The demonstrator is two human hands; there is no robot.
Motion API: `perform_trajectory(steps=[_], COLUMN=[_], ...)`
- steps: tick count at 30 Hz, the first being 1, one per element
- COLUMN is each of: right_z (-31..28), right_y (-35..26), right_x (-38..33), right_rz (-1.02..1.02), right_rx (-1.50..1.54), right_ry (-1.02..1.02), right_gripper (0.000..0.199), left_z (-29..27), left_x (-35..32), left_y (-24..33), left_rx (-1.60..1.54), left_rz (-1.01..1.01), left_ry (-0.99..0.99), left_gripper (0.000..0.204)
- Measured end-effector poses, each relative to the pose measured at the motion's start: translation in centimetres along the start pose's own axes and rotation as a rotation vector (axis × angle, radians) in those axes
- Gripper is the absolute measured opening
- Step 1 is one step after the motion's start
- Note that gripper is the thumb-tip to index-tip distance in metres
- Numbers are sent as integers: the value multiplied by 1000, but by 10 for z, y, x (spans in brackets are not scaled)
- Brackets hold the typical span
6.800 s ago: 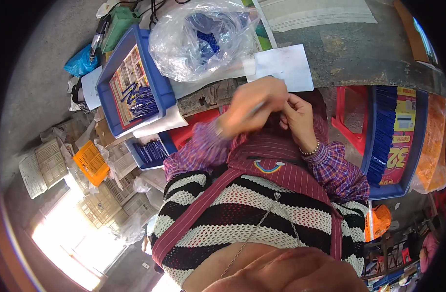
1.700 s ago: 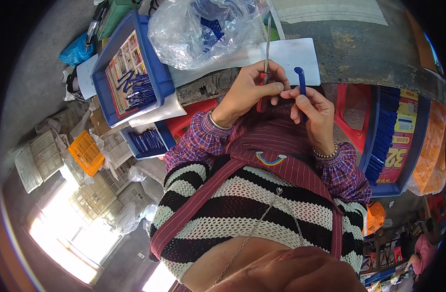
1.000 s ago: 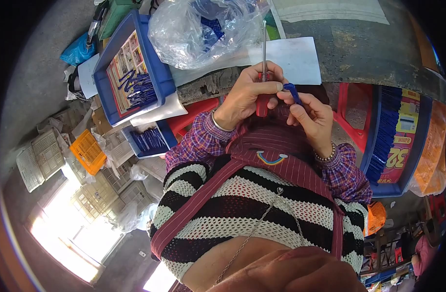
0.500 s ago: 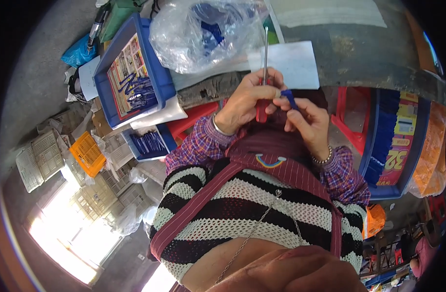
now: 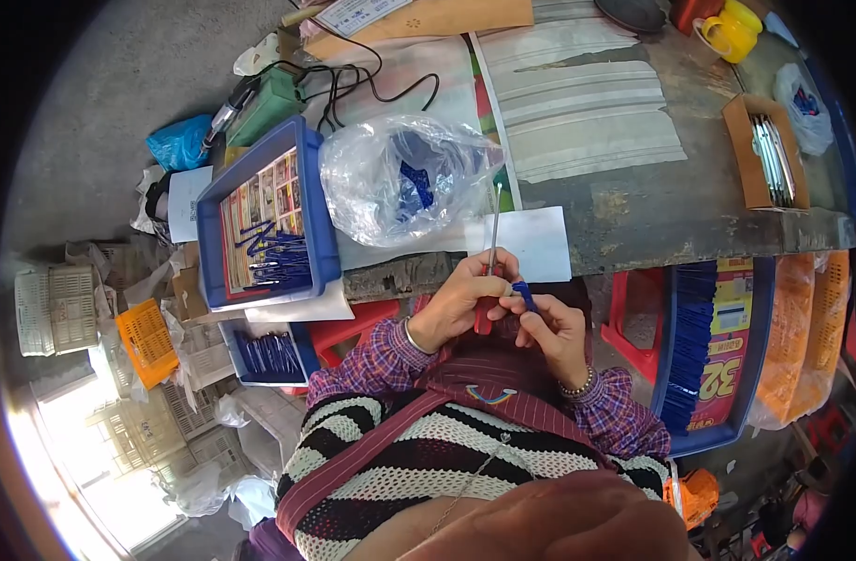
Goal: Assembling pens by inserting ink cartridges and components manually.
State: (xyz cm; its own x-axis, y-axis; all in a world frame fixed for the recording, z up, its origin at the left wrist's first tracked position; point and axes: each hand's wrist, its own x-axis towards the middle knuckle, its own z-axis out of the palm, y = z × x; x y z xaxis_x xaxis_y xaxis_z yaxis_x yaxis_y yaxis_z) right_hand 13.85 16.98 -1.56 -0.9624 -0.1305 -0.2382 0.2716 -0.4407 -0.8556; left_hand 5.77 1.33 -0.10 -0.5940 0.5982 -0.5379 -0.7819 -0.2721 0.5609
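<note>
My left hand [image 5: 463, 301] is closed round the red handle of a screwdriver [image 5: 494, 224], whose thin metal shaft points away from me. Close beside it, my right hand [image 5: 556, 338] pinches a small dark blue piece [image 5: 525, 297]. The left fingertips meet this piece at its left end; its exact shape is partly covered by fingers. Both hands are in front of my apron, just short of the table edge. A white sheet of paper [image 5: 540, 245] lies on the table beyond them. Left of the paper, a clear plastic bag [image 5: 358, 192] contains blue pieces [image 5: 416, 187].
A blue tray [image 5: 327, 220] with blue-handled thin parts stands at the left; a smaller blue bin [image 5: 302, 351] is below it. At right, a large blue crate [image 5: 762, 346] holds many blue strips beside a red stool [image 5: 624, 327]. A cardboard box [image 5: 741, 159] stands on the table [image 5: 624, 215].
The view has shifted, so my hands appear lower and more of the far table shows. Both hands keep their grips, with the screwdriver and blue piece still close together.
</note>
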Motion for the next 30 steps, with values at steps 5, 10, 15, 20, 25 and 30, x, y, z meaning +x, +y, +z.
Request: perform_trajectory(steps=[5, 10, 15, 20, 25, 30], right_z=[3, 2, -15, -21, -21, -15], right_y=[0, -3, -3, 4, 12, 20], right_x=[-1, -2, 6, 14, 13, 9], right_rz=[-2, 24, 55, 96, 132, 192], right_rx=[-41, -76, 14, 106, 126, 129], right_ry=[-35, -90, 78, 185, 151, 118], right_gripper=[19, 19, 18, 18, 23, 25], left_z=[2, 10, 13, 1, -4, -10], left_x=[-1, -1, 4, 10, 8, 9], left_y=[-2, -5, 3, 4, 3, 3], left_rx=[21, 73, 317, 185, 169, 92], left_rz=[-50, -51, 105, 108, 81, 101], left_ry=[3, -11, 91, 90, 59, -15], left_gripper=[15, 15, 13, 15, 15, 19])
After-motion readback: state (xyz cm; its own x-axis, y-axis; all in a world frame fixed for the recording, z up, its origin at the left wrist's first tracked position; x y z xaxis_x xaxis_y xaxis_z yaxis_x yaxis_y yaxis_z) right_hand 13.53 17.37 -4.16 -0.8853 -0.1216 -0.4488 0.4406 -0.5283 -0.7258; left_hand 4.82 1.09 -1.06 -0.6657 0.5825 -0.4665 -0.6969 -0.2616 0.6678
